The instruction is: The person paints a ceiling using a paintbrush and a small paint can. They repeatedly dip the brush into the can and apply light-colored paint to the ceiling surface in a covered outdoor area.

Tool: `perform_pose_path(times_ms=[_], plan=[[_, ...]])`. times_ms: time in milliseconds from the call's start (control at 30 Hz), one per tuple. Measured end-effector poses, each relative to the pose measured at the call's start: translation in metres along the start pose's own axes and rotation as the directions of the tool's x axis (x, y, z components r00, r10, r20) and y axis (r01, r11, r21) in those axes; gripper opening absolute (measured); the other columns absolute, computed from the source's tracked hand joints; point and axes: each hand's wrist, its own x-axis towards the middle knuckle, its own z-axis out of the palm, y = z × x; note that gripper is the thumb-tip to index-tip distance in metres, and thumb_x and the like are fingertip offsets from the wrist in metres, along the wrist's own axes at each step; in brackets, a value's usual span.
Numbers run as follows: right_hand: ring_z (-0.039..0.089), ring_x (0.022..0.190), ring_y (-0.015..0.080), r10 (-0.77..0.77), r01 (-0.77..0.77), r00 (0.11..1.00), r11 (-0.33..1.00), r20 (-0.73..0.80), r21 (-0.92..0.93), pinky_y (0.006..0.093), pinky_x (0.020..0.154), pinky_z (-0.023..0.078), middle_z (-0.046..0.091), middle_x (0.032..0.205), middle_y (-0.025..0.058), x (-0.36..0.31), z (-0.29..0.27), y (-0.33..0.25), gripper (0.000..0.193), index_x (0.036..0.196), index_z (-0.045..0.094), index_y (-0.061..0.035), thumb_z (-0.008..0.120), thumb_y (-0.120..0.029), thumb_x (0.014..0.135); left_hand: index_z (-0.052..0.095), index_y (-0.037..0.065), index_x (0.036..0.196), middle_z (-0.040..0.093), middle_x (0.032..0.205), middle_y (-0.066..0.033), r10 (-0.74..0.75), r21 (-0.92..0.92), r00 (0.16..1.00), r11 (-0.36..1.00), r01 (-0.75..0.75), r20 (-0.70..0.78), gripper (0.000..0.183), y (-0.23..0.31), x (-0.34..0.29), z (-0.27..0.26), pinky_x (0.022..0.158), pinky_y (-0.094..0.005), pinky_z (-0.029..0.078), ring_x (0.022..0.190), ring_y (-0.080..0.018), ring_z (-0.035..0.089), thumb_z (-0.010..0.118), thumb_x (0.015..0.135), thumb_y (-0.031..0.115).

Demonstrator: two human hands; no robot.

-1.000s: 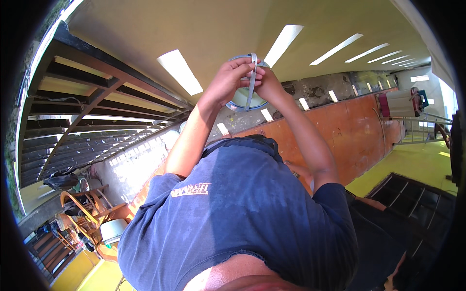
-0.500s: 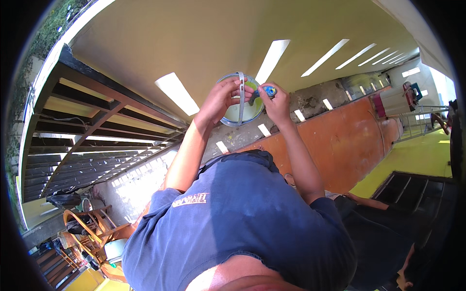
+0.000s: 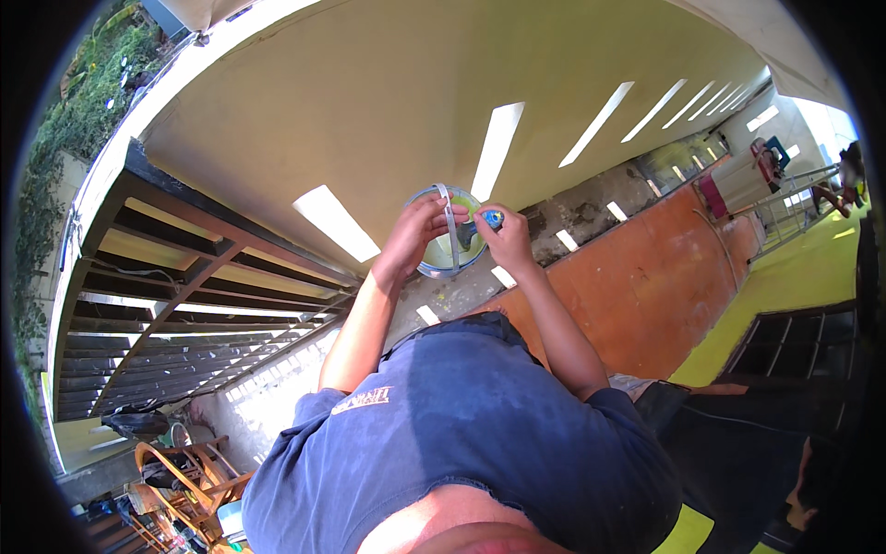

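My left hand [image 3: 417, 238] is closed round the pale strap-like handle [image 3: 450, 226] of a small round paint bucket [image 3: 450, 270], its fingers passing beneath the strap. Pale yellow-green paint coats the inside of the bucket. In my right hand [image 3: 509, 244] is a paintbrush [image 3: 494, 220], pinched by its blue handle between thumb and fingers. The dark brush head reaches over the bucket's right rim; whether it touches the paint I cannot tell.
A tall pale wall [image 3: 369, 102] with bright light stripes stands ahead. Dark slatted metalwork [image 3: 185, 268] runs along the left. Wooden chairs [image 3: 189, 475] are lower left. Another person in dark clothes [image 3: 729, 462] is close at lower right; an orange floor [image 3: 637, 277] lies behind.
The whole view has shifted, so bucket and hands appear lower and slightly left. My right hand has turned the brush so its handle end points more toward me. Both grips continue.
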Motion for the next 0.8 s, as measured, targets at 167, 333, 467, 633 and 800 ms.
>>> perform_pose_path(times_ms=[167, 333, 467, 633, 800], plan=[[0.062, 0.065, 0.0114, 0.214, -0.202, 0.970, 0.973, -0.112, 0.108, 0.0267, 0.060, 0.051, 0.066, 0.074, 0.0075, -0.003, -0.004, 0.015, 0.018, 0.092, 0.064, 0.0046, 0.066, -0.013, 0.092, 0.046, -0.001, 0.130, 0.065, 0.115, -0.0155, -0.017, -0.011, 1.000, 1.000, 0.017, -0.005, 0.043, -0.001, 0.002, 0.001, 0.096, -0.0364, 0.046, 0.112, -0.0217, 0.062, 0.044, 0.101, 0.030], [0.064, 0.068, 0.0138, 0.507, -0.367, 0.849, 0.766, -0.146, 0.528, 0.0303, 0.062, 0.058, 0.065, 0.084, 0.0089, -0.012, -0.020, 0.038, 0.019, 0.098, 0.061, 0.0032, 0.064, -0.015, 0.094, 0.046, -0.002, 0.131, 0.064, 0.116, -0.0155, -0.015, -0.028, 0.999, 1.000, 0.014, -0.038, 0.046, -0.007, 0.009, 0.002, 0.096, -0.0361, 0.045, 0.112, -0.0227, 0.062, 0.045, 0.101, 0.033], [0.064, 0.074, 0.0169, 0.670, -0.411, 0.738, 0.542, -0.081, 0.733, 0.0324, 0.072, 0.057, 0.064, 0.087, 0.0085, -0.027, -0.036, 0.056, 0.023, 0.104, 0.059, 0.0022, 0.064, -0.018, 0.095, 0.045, -0.002, 0.131, 0.063, 0.116, -0.0156, -0.007, -0.062, 0.996, 0.998, 0.001, -0.091, 0.048, -0.014, 0.016, 0.004, 0.097, -0.0362, 0.045, 0.112, -0.0229, 0.061, 0.046, 0.100, 0.035], [0.063, 0.082, 0.0189, 0.750, -0.391, 0.661, 0.327, 0.015, 0.860, 0.0334, 0.080, 0.056, 0.061, 0.101, 0.0115, -0.040, -0.051, 0.082, 0.025, 0.107, 0.056, 0.0037, 0.062, -0.019, 0.097, 0.041, -0.003, 0.134, 0.059, 0.119, -0.0185, -0.016, -0.090, 0.971, 0.996, -0.006, -0.239, 0.048, -0.020, 0.014, 0.011, 0.101, -0.0400, 0.043, 0.116, -0.0273, 0.057, 0.038, 0.101, 0.032], [0.062, 0.090, 0.0187, 0.824, -0.321, 0.561, 0.134, 0.074, 0.937, 0.0311, 0.083, 0.056, 0.061, 0.100, 0.0104, -0.041, -0.065, 0.097, 0.025, 0.108, 0.056, 0.0013, 0.062, -0.019, 0.096, 0.042, -0.002, 0.131, 0.060, 0.115, -0.0172, -0.040, -0.131, 0.914, 0.991, -0.014, -0.405, 0.046, -0.030, -0.003, 0.006, 0.100, -0.0400, 0.042, 0.111, -0.0278, 0.058, 0.039, 0.100, 0.031]])
